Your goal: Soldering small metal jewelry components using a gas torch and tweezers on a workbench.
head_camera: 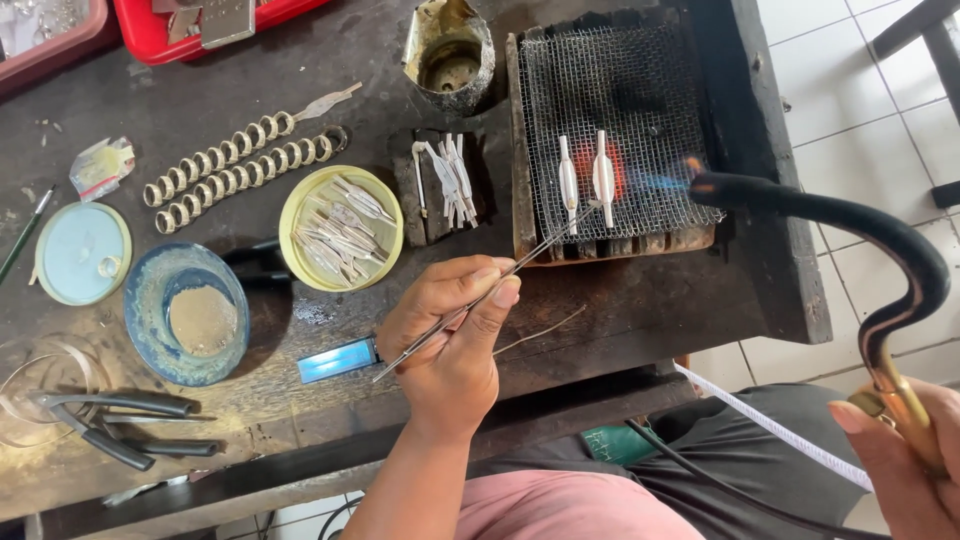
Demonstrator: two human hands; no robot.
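My left hand grips long metal tweezers whose tips reach the wire mesh of a soldering block. Two silver spindle-shaped pieces lie side by side on the mesh. Behind them the mesh glows red. My right hand, at the lower right, holds the brass handle of a curved black torch. Its nozzle points left at the pieces and gives a small blue flame.
A yellow dish holds several silver leaf-shaped parts. More such parts lie on a dark block. Two rows of silver rings, a blue bowl of powder, a pale lid, a metal cup, a blue lighter and pliers sit on the bench.
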